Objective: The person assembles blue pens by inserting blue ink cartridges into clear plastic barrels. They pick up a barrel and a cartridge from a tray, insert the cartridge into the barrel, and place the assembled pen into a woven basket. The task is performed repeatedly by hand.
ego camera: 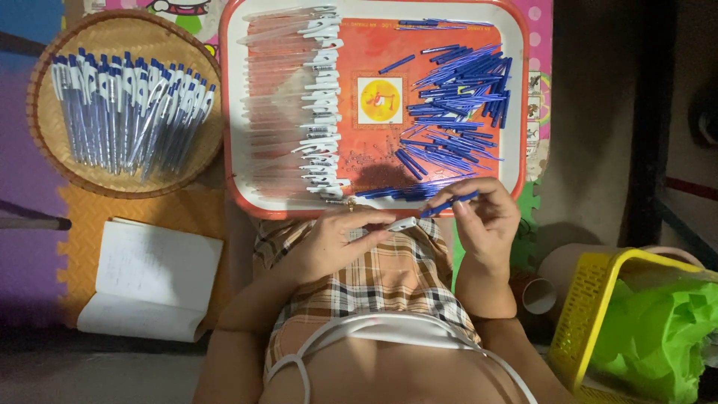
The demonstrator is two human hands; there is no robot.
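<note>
Below the tray (374, 206), left hand (329, 243) pinches a clear barrel (389, 224); right hand (486, 217) pinches a blue refill (449, 203).

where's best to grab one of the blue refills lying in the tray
Pinch a loose blue refill at mid-length, coming from above. It lies flat and apart from the heap on the tray, so thumb and finger fit on both sides.

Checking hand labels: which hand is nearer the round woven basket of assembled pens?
Left. The left hand, holding a clear pen barrel, sits closer to the basket; the right hand lies farther right.
</note>
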